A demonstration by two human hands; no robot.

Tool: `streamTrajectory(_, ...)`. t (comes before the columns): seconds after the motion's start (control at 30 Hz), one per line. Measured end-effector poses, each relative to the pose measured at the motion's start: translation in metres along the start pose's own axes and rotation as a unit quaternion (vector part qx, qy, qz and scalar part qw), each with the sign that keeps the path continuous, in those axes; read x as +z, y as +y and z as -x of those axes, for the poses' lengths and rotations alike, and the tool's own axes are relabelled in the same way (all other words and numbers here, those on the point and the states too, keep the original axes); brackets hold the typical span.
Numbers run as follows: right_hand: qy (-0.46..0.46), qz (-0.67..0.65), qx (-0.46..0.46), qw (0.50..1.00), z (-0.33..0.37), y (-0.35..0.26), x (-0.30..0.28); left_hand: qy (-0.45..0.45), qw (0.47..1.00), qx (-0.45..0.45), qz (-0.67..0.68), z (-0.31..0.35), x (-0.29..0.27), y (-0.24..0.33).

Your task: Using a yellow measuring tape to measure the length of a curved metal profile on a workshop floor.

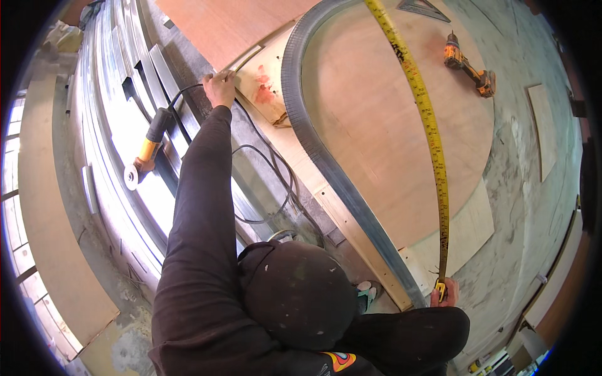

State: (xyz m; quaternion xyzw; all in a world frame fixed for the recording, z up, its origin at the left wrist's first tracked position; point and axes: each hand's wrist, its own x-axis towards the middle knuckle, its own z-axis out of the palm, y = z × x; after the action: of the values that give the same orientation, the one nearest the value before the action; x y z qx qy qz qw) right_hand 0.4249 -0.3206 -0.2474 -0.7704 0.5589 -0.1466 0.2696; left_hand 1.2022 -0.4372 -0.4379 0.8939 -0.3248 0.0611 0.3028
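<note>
My left hand (219, 88) reaches far forward on the left with its fingers curled. The black power cord (185, 91) of a yellow angle grinder (149, 145) runs into those fingers, and the hand is closed on it beside a wooden board's corner. The grinder's pale disc points toward me over the metal profiles. At the lower right my right hand (449, 293) grips a tape measure (441, 288). Its yellow blade (424, 106) stretches away over a round-ended plywood panel (376, 138). A slotted grey metal track (301, 106) bends around that panel's left side.
Long shiny metal profiles (110, 94) lie at the left. An orange cordless drill (467, 64) and a triangular square (424, 9) rest at the far right. Looped cable (290, 191) lies between profiles and track. A dark rounded shape (298, 294) with pale specks fills the near middle.
</note>
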Motion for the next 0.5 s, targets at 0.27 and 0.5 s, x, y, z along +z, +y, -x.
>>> streamTrajectory(0.27, 0.010, 0.010, -0.002, 1.000, 0.002, -0.004, 0.003, 0.014, 0.999, -0.041, -0.010, 0.000, 0.002, -0.008)
streamTrajectory(0.5, 0.014, -0.003, 0.009, 1.000, 0.007, 0.001, 0.006, 0.011, 1.000, 0.002, 0.018, -0.005, 0.008, -0.010)
